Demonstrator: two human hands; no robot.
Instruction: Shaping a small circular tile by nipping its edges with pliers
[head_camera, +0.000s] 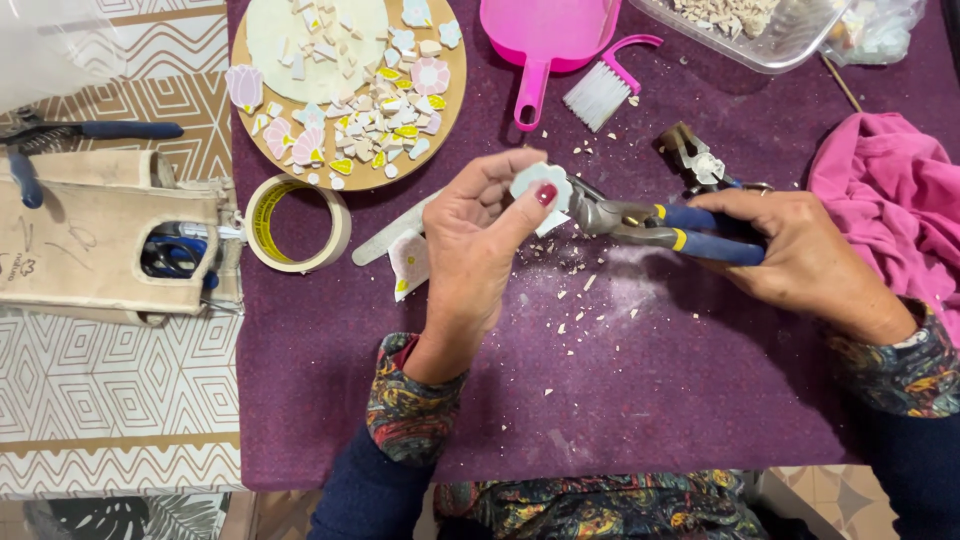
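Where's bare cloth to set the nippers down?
Bare purple cloth lies near the table edge, between the left hand and right hand, with only scattered chips. It is crowded by the round board, tape roll and pink dustpan.

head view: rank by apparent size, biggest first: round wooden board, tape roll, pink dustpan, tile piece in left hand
1. Round wooden board, though its top is cut off by the frame.
2. Pink dustpan, also cut off at the top, so its rank over the tape is unsure.
3. Tape roll.
4. Tile piece in the left hand, clearly smallest.

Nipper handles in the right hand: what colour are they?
Blue with yellow bands, best in the head view.
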